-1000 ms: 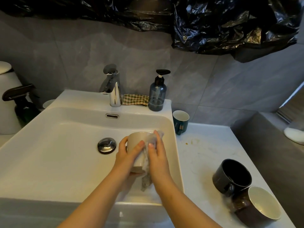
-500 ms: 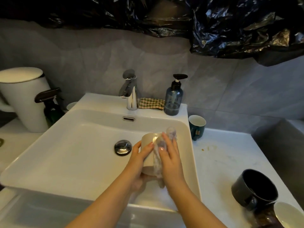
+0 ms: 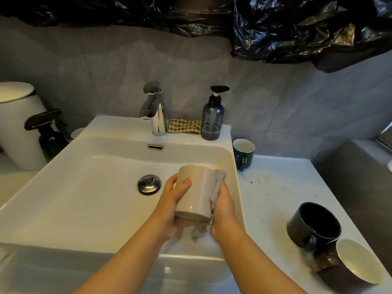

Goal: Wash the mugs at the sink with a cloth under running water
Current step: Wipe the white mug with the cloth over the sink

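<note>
My left hand [image 3: 171, 200] grips a beige mug [image 3: 196, 193] over the right side of the white sink [image 3: 84, 187], the mug tilted with its mouth pointing away from me. My right hand [image 3: 223, 209] holds a pale grey cloth [image 3: 215, 195] against the mug's right side; the cloth's end hangs below the mug. No water runs from the chrome tap [image 3: 153, 111]. Three more mugs stand on the counter to the right: a teal one [image 3: 242, 153], a black one [image 3: 314, 223] and a brown one [image 3: 352, 264] lying tilted.
A blue soap dispenser [image 3: 212, 117] and a checked cloth [image 3: 184, 126] sit on the sink's back ledge. Left of the sink are a dark spray bottle [image 3: 47, 132] and a white lidded bin [image 3: 18, 124]. Black plastic sheeting [image 3: 297, 28] hangs overhead.
My right hand with the cloth has slid from the mug's front to its right side. The mug now shows more of its bare wall and is tilted further.
</note>
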{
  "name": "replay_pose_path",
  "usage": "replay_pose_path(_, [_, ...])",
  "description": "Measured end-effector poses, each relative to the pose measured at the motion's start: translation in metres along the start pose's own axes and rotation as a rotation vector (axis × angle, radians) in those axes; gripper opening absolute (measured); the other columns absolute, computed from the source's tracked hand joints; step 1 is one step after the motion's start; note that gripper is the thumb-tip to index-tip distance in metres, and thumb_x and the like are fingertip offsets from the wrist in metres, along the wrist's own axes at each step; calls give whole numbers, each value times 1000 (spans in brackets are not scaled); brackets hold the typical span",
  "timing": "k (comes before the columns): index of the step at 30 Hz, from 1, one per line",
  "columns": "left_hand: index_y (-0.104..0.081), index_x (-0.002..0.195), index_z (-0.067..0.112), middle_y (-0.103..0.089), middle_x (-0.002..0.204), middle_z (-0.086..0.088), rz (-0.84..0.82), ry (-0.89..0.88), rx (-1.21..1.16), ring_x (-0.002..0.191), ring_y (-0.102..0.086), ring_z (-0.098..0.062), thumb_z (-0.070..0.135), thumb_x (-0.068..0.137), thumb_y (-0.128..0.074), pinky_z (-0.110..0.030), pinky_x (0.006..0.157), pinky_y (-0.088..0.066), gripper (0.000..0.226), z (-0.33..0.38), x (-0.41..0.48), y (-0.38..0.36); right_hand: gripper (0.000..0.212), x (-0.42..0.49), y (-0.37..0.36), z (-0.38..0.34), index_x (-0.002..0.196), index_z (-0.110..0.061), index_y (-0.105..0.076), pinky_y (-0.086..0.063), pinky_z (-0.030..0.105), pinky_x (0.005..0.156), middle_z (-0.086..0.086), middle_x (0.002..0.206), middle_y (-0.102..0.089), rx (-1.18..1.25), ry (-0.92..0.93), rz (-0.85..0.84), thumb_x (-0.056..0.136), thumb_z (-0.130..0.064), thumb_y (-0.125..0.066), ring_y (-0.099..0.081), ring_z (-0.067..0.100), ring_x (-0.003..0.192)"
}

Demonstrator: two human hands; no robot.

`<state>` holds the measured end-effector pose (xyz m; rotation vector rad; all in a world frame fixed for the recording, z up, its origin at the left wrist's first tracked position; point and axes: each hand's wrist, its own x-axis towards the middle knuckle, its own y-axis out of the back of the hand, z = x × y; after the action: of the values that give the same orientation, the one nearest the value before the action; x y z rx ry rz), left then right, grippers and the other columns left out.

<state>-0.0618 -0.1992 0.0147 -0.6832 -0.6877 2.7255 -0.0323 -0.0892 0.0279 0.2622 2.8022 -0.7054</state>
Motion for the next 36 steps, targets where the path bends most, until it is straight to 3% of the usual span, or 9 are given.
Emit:
replay_pose_path(5, [-51,128,25,-64,117,-14,120,1,-33,97,-66,-32,46,59,-77,-40,60,-55,77,2,5,7,32,-6,-20,12,117,-52,-44,-29,31,112,-21,146,-20,-121,176,39,99,-25,-41,-24,5,136])
replay_pose_path(7, [-52,127,20,-62,118,-17,26,56,-30,92,-66,-32,43,60,-73,-43,59,-55,74,3,-2,5,22,-6,-16,3,112,-50,-52,-42,37,100,-9,135,-44,-91,98,42,98,-42,-37,-46,14,123])
replay_pose_path(10, [-51,125,21,-61,109,-17,-35,60,-24,87,-64,-32,41,63,-71,-44,58,-54,68,1,-5,-1,55,-4,-1,-4,104,-26,-63,-52,37,75,8,92,-70,-63,-16,18,88,-67,-30,-65,25,87])
replay_pose_path(16, [-60,120,22,-66,117,-13,94,76,-36,100,-65,-32,51,65,-72,-43,70,-54,64,4,4,8,33,-6,-19,14,123,-53,-39,-28,23,106,-14,155,-13,-335,214,-20,100,-30,-38,-23,9,138])
replay_pose_path(20, [-52,127,18,-60,117,-21,-27,110,0,92,-64,-35,46,62,-68,-43,59,-55,73,3,-6,2,46,1,-4,0,112,-32,-60,-51,44,89,13,110,-66,-20,-56,95,91,-63,-32,-63,28,98])
replay_pose_path(24, [-59,120,20,-67,111,-16,-42,2,206,95,-66,-29,59,67,-57,-40,73,-57,66,3,-7,0,51,2,2,2,123,-30,-55,-51,46,91,8,111,-68,26,23,143,91,-63,-34,-64,25,101])
replay_pose_path(28, [-64,109,26,-71,105,-5,92,-196,409,99,-66,-23,53,85,-54,-46,94,-49,38,-3,-3,4,38,1,-1,6,135,-41,-39,-46,36,99,2,131,-54,-204,237,133,98,-44,-31,-55,14,112])
replay_pose_path(33, [-54,120,16,-67,113,-10,163,-234,315,101,-66,-26,71,48,-71,-51,93,-50,91,1,-3,2,48,-7,-10,15,139,-50,-10,-22,-4,93,-21,152,-4,-625,378,-64,100,-32,-33,-12,-7,131])
replay_pose_path(36, [-59,121,11,-67,114,-17,150,-137,-74,102,-66,-32,65,62,-66,-46,88,-51,81,8,-2,9,48,-13,-12,19,134,-51,-7,-9,14,112,-25,148,7,-958,479,-203,101,-32,-36,5,-7,136])
